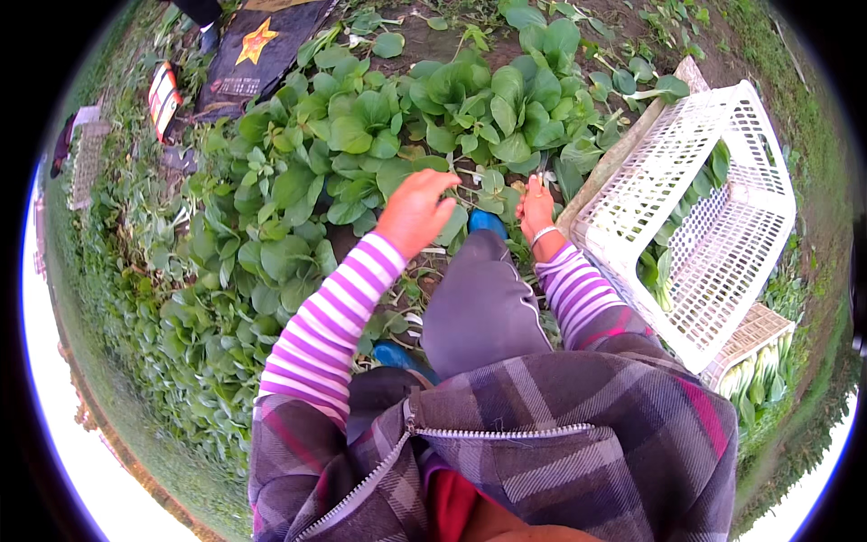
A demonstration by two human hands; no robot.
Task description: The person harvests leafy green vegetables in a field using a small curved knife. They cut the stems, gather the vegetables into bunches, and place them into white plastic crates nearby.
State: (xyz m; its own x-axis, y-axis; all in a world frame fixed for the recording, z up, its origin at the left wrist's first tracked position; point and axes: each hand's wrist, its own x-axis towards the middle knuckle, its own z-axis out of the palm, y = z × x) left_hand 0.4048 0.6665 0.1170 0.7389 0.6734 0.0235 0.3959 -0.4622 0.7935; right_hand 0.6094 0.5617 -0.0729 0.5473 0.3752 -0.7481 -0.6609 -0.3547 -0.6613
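My left hand (414, 211) hovers over the leafy greens, its thumb and bent forefinger apart and nothing visible between them. Close to the ground, my right hand (534, 211) has its fingers curled in. A thin pale piece shows just beyond its fingertips, too small to tell whether it is held. Broad-leaved bok choy plants (366, 125) grow in front of both hands and to the left. Beside my right forearm, a white plastic crate (718, 257) lies tipped on its side, with cut greens (667, 251) inside.
A beige crate (748, 332) with pale-stalked greens stands behind the white one. A dark sack with a star (227, 74) and a striped bag (162, 101) lie at the upper left. Another person's leg (200, 15) shows there. My blue shoe (486, 222) stands between my hands.
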